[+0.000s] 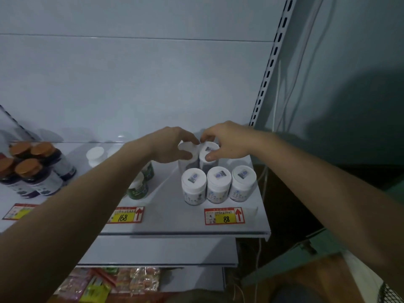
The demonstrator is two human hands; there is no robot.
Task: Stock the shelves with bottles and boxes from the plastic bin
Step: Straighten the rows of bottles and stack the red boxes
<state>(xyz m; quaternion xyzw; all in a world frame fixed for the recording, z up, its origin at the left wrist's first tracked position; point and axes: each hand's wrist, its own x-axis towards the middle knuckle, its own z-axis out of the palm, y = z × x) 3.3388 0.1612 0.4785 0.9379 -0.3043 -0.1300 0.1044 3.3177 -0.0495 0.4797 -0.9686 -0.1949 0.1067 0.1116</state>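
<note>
Both arms reach in over the white metal shelf [166, 224], and each hand is busy with a bottle in the back row. The left hand [172, 145] has its fingers and thumb curled round the lid of a white-capped plastic bottle [185, 147], while the right hand [229, 141] pinches the lid of a second white bottle with a small sticker on top [209, 149], the two bottles touching side by side between the hands. Just nearer me than those hands, three matching white bottles [217, 184] already stand upright in a neat front row, above a red and yellow price tag marked 88 [224, 216]. Under the left forearm, green-labelled bottles [138, 186] sit partly hidden, and well off to the left of that hand is a cluster of dark bottles with orange caps [32, 169]. So this shelf looks partly stocked: the front row seems finished and the second row is being filled, with bare space behind it. The plastic bin is out of sight, so I cannot tell how much stock remains. A lower shelf holds colourful packets [122, 281].
</note>
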